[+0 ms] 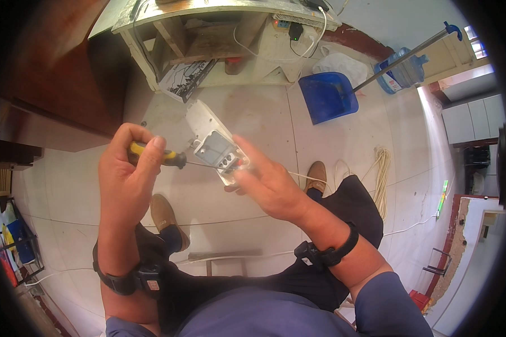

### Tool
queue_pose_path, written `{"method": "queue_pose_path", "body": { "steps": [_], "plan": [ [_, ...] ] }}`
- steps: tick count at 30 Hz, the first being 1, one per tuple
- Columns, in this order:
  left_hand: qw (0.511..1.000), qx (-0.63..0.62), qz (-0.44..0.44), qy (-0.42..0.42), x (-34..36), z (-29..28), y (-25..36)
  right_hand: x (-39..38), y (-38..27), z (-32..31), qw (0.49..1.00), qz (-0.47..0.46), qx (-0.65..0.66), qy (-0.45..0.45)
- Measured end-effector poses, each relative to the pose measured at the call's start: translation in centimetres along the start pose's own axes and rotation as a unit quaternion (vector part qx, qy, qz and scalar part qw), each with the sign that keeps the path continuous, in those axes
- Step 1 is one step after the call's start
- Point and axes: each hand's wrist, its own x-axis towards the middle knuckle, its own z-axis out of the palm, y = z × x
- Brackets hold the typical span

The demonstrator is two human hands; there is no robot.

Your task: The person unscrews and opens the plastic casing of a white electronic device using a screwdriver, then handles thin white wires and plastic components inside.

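My left hand [130,168] is closed around the yellow and black handle of a screwdriver [162,155]. Its thin shaft runs right to the lower end of a white plastic housing [207,122]. In that housing sits a grey panel [215,147], with small dark round openings in a white block beneath it. My right hand [267,182] grips the housing at its lower right side, thumb and fingers on the edges. A white cable [298,175] comes out from behind this hand. Whether the screwdriver's tip touches a screw, I cannot tell.
Ahead stands a worn white table [264,73] with a power strip and cords. A blue dustpan [329,98] and a water bottle [399,73] are at the far right. Coiled cable [381,180] lies on the tiled floor, right of my shoes. A brown cabinet [67,78] stands left.
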Motion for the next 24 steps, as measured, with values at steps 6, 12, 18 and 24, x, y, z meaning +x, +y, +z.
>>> {"method": "queue_pose_path", "body": {
  "steps": [6,12,18,24],
  "plan": [
    [0.998,-0.027,0.039,-0.027,-0.3,-0.1,-0.3,0.1,0.9,0.0,0.998,-0.027,-0.059,0.006],
    [0.986,-0.122,0.103,-0.049,-0.3,0.6,-0.5,0.1,1.0,0.1,0.998,-0.022,-0.052,0.001],
    [0.977,-0.142,0.127,-0.091,-0.3,0.5,-0.2,0.1,0.8,0.2,0.999,0.025,0.027,-0.010],
    [0.968,-0.174,0.155,-0.097,0.1,0.5,-0.8,0.1,1.1,0.2,0.999,0.036,0.027,-0.027]
  ]
}}
